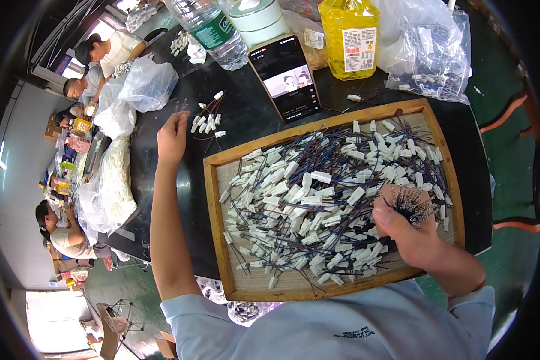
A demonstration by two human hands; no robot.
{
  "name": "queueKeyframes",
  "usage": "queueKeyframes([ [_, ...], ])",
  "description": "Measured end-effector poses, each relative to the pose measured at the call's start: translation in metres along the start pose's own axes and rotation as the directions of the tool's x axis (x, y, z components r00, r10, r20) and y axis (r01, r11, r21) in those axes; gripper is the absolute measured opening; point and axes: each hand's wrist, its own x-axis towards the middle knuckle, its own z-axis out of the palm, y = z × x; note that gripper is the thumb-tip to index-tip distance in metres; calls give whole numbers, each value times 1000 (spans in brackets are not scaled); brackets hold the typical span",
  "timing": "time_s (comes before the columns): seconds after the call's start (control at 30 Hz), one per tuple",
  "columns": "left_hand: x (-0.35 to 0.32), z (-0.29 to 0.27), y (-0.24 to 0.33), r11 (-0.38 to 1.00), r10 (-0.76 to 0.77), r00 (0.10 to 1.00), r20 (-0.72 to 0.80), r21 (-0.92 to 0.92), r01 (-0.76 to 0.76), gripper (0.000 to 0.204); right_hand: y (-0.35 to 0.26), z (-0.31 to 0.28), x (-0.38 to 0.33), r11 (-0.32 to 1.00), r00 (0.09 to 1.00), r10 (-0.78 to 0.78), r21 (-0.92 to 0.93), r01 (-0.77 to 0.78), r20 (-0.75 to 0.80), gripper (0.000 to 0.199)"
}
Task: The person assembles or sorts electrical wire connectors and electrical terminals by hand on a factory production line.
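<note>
My right hand (407,231) is closed around a thick bundle of thin dark wires (415,204), whose silvery tips fan out above the fist. It is over the right side of a wooden-framed tray (336,294). Inside the tray lies a tangled heap of dark wires with white plastic connectors (300,195). Out to the left, above the black table, is my left hand (173,137). Its fingertips are smeared by motion, so whether they grip anything cannot be made out. Just right of it, a few white connectors with wires (207,123) lie loose on the table.
A phone (284,78) with its screen lit stands behind the tray. Behind it are a large water bottle (213,33), a pale green canister (258,21) and a yellow liquid bottle (349,39). Plastic bags (435,57) sit at back right; others (147,84) lie left. Several people work further left.
</note>
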Motion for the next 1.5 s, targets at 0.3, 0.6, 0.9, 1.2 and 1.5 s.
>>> queueKeyframes([
  [0.3,20,-3,33,869,-220,912,345,494,22,36,-5,-1,4,995,1000,9,-97,-6,29,14],
  [0.6,17,-10,10,922,-198,872,448,387,11,23,-4,-1,4,998,1000,7,-70,-6,24,15],
  [0.9,-2,0,8,702,-82,940,332,689,-182,26,-5,0,4,997,1000,-11,-78,13,29,16],
  [1.2,-8,10,16,614,-245,935,256,788,-55,28,-5,0,3,997,1000,-3,-81,4,11,19],
  [1.5,-16,2,25,625,-303,920,250,781,-7,26,-4,-3,3,994,998,-41,-101,46,51,15],
])
